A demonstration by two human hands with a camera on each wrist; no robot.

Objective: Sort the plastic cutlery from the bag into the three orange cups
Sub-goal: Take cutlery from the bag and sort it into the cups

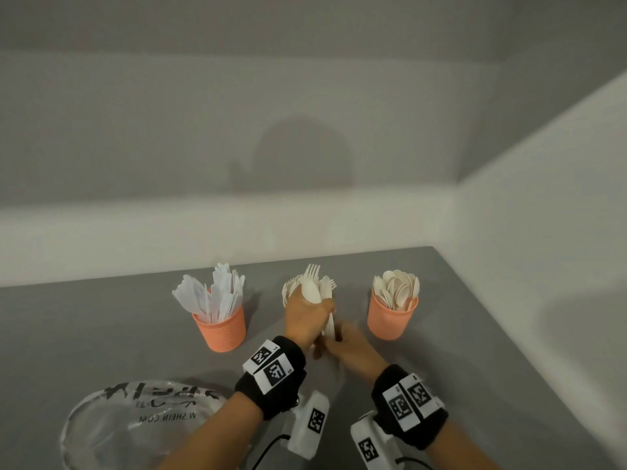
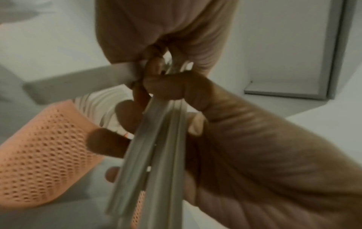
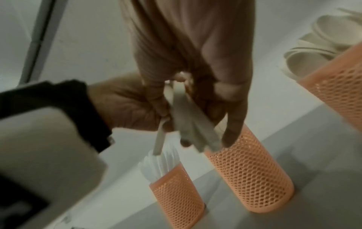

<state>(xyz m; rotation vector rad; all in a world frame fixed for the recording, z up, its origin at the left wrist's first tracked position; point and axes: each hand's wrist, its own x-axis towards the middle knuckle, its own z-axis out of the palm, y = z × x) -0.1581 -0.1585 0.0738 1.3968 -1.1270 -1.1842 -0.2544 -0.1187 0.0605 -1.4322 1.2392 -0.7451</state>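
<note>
Left hand [image 1: 305,317] grips cutlery bunch [image 1: 317,290] above middle cup [image 3: 248,175]; right hand [image 1: 349,344] fingers pinch handles [image 3: 188,124] from below.

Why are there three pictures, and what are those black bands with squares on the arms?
They show one moment from three cameras. The big picture comes from a camera on the person's head; the other two come from cameras strapped to the wrists, on those black bands. On the grey table stand three orange cups: knives, forks, mostly hidden behind the hands, and spoons. A clear plastic bag lies near. The left hand holds a bunch of white cutlery, and the right hand pinches the handles.
</note>
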